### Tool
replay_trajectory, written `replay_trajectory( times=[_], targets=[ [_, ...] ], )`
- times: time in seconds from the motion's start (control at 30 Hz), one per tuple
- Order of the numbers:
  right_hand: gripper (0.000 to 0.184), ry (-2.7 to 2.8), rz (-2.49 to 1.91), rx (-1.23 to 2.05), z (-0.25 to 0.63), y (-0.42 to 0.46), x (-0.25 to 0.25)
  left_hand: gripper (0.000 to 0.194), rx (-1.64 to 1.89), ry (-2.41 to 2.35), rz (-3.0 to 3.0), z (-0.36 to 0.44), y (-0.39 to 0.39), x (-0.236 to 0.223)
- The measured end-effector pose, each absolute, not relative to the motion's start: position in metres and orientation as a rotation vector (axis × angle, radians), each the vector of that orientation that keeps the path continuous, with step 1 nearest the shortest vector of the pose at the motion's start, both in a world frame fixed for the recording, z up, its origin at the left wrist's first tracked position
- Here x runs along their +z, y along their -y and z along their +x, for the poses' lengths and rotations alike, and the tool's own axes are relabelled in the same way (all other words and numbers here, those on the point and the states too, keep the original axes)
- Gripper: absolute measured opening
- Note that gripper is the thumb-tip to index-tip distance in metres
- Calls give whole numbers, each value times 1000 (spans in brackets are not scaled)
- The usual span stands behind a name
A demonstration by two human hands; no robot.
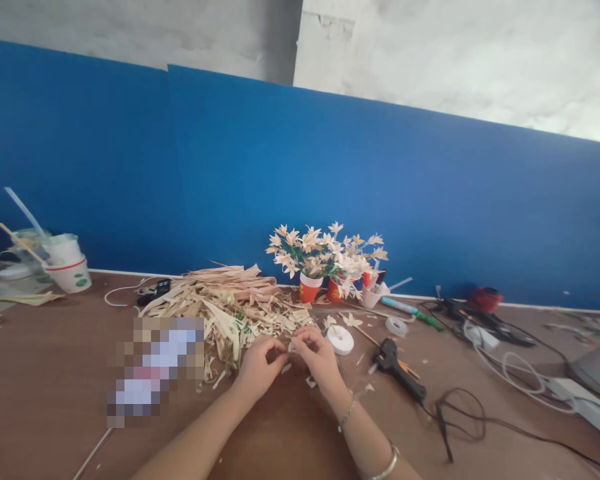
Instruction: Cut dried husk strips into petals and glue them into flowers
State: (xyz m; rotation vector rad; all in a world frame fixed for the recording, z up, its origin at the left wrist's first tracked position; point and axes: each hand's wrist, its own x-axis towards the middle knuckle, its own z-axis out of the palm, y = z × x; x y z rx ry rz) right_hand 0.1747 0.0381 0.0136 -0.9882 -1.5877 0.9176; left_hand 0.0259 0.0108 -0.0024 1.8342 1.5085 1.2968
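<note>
My left hand [260, 368] and my right hand [321, 360] meet fingertip to fingertip low over the brown table. Thumb and fingers of both are pinched together. A small pale piece [292, 347] shows at the right fingertips, too small to name. Whatever the left fingers hold is hidden. Just beyond the hands lies a heap of dried husk strips [230, 300]. A roll of white tape [340, 340] rests beside my right hand, with a loose pale husk-like flower [351, 321] behind it.
Paper cups [311, 289] of pale flowers [325, 250] stand before the blue partition [290, 160]. A black glue gun [400, 373] lies at right, its cord trailing among cables and a power strip [575, 393]. A blurred-out phone-like item [153, 370] lies left; a white cup [73, 275] stands far left.
</note>
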Motion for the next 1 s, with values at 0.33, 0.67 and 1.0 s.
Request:
replay_trajectory(
  times=[0.33, 0.67, 1.0],
  targets=[
    [18, 1529, -981, 951, 175, -39, 11, 6, 1335, -1476, 1799, 26, -12, -1],
    [17, 1888, -1326, 832, 227, -42, 60, 10, 1357, -1442, 1583, 23, -15, 0],
    [34, 1836, -2499, -38, 347, -32, 47, 14, 1347, -1417, 1552, 24, -17, -3]
  ],
)
